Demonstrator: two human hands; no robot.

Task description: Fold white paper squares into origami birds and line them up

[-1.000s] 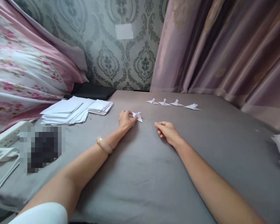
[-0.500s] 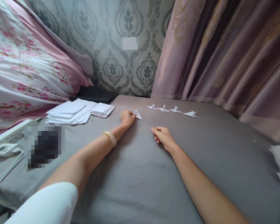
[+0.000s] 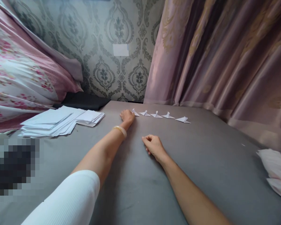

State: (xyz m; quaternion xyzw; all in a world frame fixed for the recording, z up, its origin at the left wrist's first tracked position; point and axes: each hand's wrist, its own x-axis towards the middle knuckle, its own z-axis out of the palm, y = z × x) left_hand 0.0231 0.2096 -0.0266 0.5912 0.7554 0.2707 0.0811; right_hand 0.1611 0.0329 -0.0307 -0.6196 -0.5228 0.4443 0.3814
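My left hand (image 3: pixel 127 116), a pale bangle on its wrist, reaches far forward with its fingers closed on a small folded white paper figure (image 3: pixel 135 112). That figure sits at the left end of a row of similar paper figures, such as the one beside it (image 3: pixel 144 113) and the one at the far right (image 3: pixel 183 119). Each has flat pointed sides and a small raised peak. Nearer to me, my right hand (image 3: pixel 154 146) hovers over or rests on the grey cloth, its fingers curled together and nothing showing in them.
Stacked white paper sheets (image 3: pixel 46 122) lie to the left, with a smaller pile (image 3: pixel 90 117) beside them. Behind is a dark flat object (image 3: pixel 84 100). A whitish bundle (image 3: pixel 275 170) sits at the right edge. Curtains (image 3: pixel 201 62) and a patterned wall bound the grey surface (image 3: pixel 140 193).
My left hand has carried the paper figure forward and right, up to the end of the row. My right hand stays curled. The view has turned somewhat to the right.
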